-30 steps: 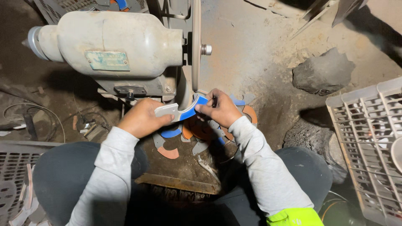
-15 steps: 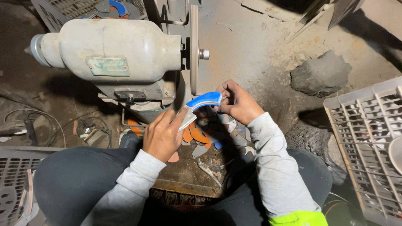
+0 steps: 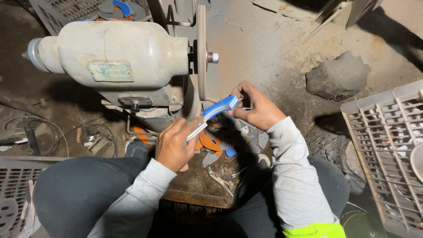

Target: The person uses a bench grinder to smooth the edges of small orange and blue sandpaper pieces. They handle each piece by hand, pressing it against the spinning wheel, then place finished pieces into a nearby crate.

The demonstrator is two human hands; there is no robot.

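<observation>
Head view: a curved blue-handled piece [image 3: 216,111] with a grey metal end is held between both hands, just below and in front of the thin grinding disc [image 3: 202,53] of a bench grinder [image 3: 119,61]. The left hand [image 3: 174,147] is closed around the grey lower end of the piece, the fingers curled in and the knuckles turned up. The right hand [image 3: 255,108] is closed on the blue upper end, which is pinched between thumb and fingertips. The piece is held tilted, its blue end raised toward the right hand and near the lower rim of the disc; whether it touches the disc cannot be told. Both arms are covered by light grey sleeves, and dark trousers are seen at either side of the lower frame.

Beneath the hands, a scatter of small flat cut-outs [image 3: 209,143] in orange, blue and grey is seen lying on the dirty floor. The grinder's pale rounded motor housing is seen at upper left, with a small plate on its side. A dark lump of rock [image 3: 337,77] is seen well apart at upper right. A grey plastic crate [image 3: 387,141] is placed at the right edge, and a dark crate [image 3: 13,194] is partly seen at lower left.
</observation>
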